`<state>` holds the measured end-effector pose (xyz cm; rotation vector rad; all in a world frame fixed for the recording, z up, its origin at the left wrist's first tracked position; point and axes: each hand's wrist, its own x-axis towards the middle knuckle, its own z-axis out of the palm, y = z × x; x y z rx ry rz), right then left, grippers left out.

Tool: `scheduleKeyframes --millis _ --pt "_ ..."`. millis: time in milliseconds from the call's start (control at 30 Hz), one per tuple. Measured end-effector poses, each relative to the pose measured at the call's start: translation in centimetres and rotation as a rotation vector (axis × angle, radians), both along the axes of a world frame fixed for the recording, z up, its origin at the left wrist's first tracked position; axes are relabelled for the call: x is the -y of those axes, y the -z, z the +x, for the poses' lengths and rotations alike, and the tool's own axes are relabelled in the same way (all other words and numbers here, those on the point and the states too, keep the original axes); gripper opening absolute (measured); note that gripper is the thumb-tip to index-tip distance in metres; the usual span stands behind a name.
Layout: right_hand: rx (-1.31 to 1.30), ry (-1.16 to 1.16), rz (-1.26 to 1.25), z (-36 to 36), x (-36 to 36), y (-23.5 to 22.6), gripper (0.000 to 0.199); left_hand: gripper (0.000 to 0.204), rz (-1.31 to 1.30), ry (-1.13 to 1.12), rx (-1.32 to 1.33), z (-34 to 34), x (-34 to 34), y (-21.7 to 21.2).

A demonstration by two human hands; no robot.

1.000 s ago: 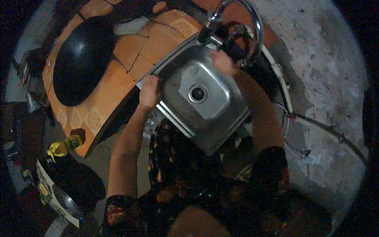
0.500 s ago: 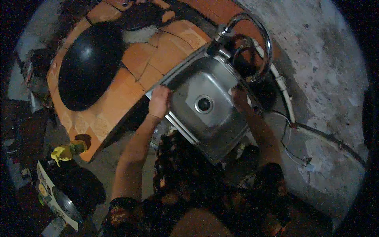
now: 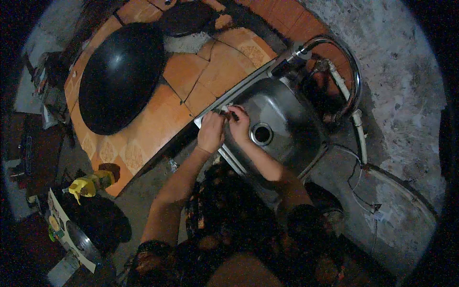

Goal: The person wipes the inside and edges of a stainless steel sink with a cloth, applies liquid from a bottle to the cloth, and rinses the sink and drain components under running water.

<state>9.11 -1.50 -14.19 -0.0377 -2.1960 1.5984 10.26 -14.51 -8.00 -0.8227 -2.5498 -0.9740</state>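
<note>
A stainless steel sink (image 3: 296,112) lies tilted in front of me, its round drain hole (image 3: 261,134) in the basin. Over the left corner of its rim, my left hand (image 3: 211,131) is closed with curled fingers. My right hand (image 3: 239,124) is right beside it, thumb and fingers pinched together. Something small and pale shows at the fingertips, too small and dark to name. A curved chrome faucet (image 3: 357,79) arches over the far right side of the basin.
A large black domed pan (image 3: 119,79) sits on the orange tiled counter (image 3: 184,71) at left. A yellow bottle (image 3: 93,184) is near the counter's front corner. A pale pipe (image 3: 359,136) and cables run along the right, beside a rough grey surface (image 3: 397,86).
My right hand has left the basin's right side and come across to my left hand at the left rim corner. The whole view has shifted, so the sink sits farther right.
</note>
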Motion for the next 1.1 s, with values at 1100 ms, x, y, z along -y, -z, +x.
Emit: scheduleKeyframes --millis 1100 --pt "0.728 -1.067 0.621 20.6 -17.2 -3.8 0.006 0.01 -0.057 0.026 -0.101 6.7 -4.3 -2.9"
